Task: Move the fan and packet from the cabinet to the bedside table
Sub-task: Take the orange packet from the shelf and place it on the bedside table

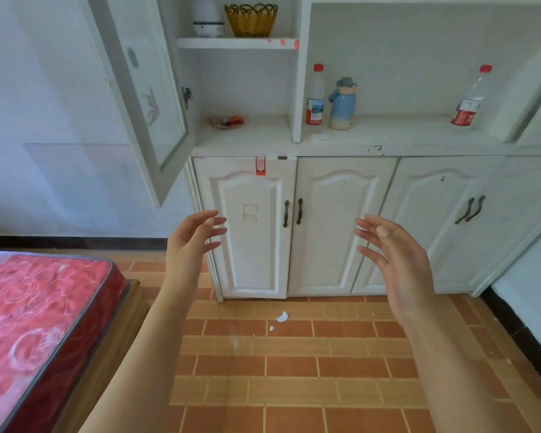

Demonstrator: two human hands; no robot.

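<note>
Both the left hand (194,239) and right hand (394,254) are hovering wide and empty well below the packet (228,121), seemingly light, crinkly, best pinched at an edge.

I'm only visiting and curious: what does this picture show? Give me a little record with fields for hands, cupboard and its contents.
left hand: open, empty, held up before the lower doors
right hand: open, empty, held up too
glass door: swung open to the left
packet: red, lying on the lower shelf behind that door
upper shelf: white rounded device, perhaps the fan, beside a yellow basket
counter: red-capped bottle, blue flask, second red-capped bottle
mattress: red, lower left
</note>
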